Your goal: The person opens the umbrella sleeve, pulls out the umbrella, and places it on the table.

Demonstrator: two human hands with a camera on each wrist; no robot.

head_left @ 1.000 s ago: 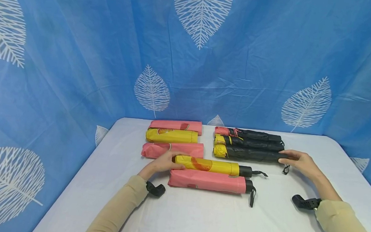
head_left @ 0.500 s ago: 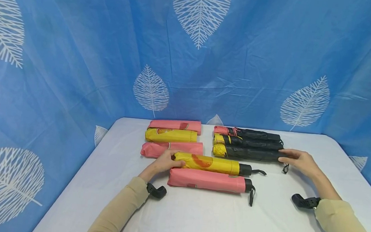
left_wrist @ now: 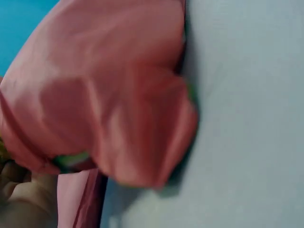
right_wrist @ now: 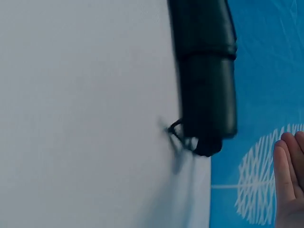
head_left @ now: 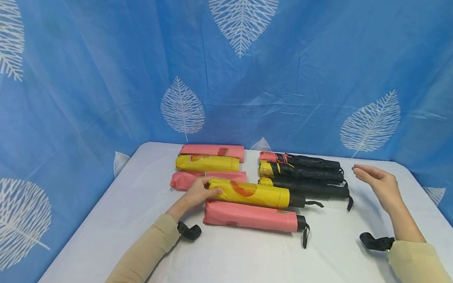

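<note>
My left hand grips the left end of a yellow folded umbrella with an orange fruit print, its black handle pointing right. Just in front of it lies a pink folded umbrella, whose gathered fabric end fills much of the left wrist view, with part of the left hand at the edge. My right hand is raised, empty, with fingers extended, to the right of the nearest black umbrella. In the right wrist view, a black handle with a cord loop appears beside the right hand's fingers.
Two more black umbrellas, one with a pink end and one with a yellow end, lie behind. Pink, yellow and pink umbrellas form a back left row. A blue leaf-print curtain surrounds the white table.
My right hand has let go of the nearest black umbrella's end and moved up and right. The left hand has shifted the yellow umbrella slightly away and to the left.
</note>
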